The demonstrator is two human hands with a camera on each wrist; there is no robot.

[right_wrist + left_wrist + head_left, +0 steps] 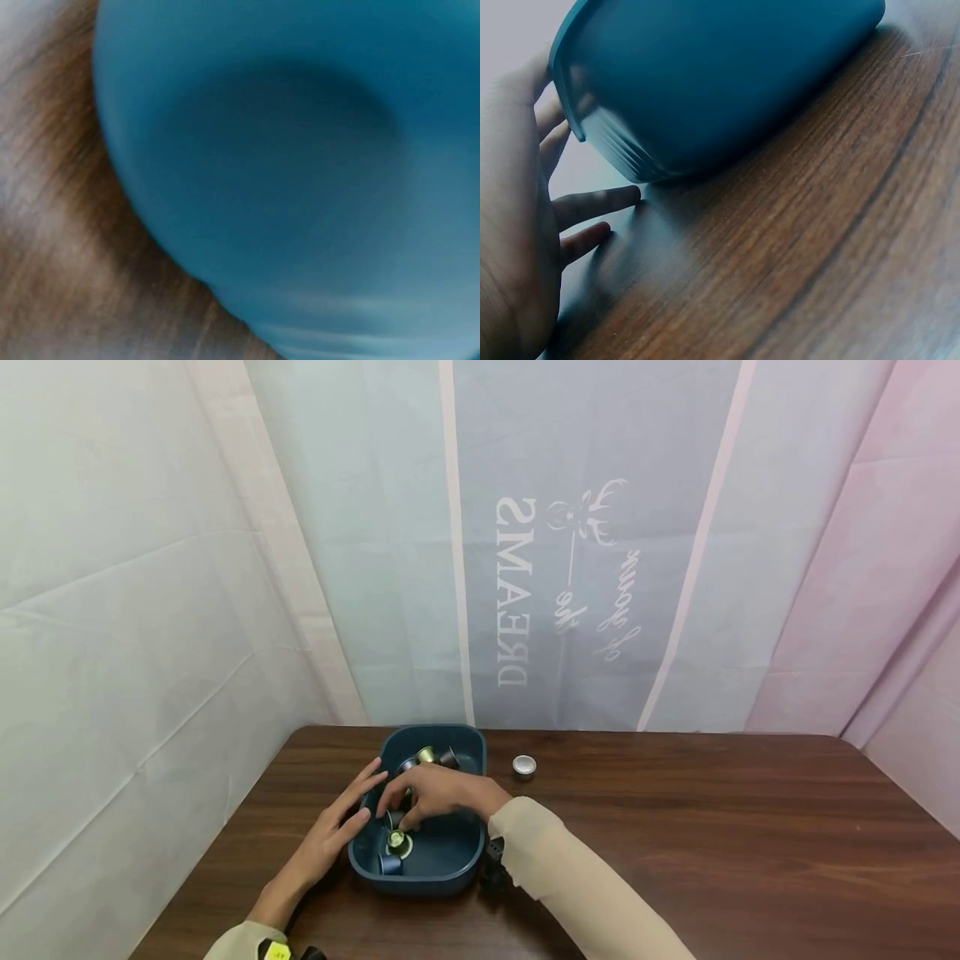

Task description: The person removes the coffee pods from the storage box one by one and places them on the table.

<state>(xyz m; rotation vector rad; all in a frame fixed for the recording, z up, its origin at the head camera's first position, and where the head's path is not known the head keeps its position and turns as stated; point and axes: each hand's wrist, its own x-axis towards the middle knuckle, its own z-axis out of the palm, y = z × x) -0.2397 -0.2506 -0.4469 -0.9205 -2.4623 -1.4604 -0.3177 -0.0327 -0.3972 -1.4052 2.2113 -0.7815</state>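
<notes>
A deep blue plastic bin [438, 885] stands on the left part of the table, with several coffee capsules inside. My right hand [442, 789] reaches down into it, thumb and forefinger curled around a grey coffee capsule [394, 818]. Close by lie a green capsule [399, 841] and a blue capsule [390, 864]. Beyond the hand are a gold capsule [425, 755] and a dark capsule [448, 758]. My left hand [327, 837] rests against the bin's left side, fingers extended. In the right wrist view, the bin's blurred wall [262, 187] hides the fingers.
A silver capsule [524, 767] sits on the brown wooden table [720, 827], right of the bin. Behind the table hangs a printed curtain [585, 568], and a pale curtain [135, 610] runs along the left side.
</notes>
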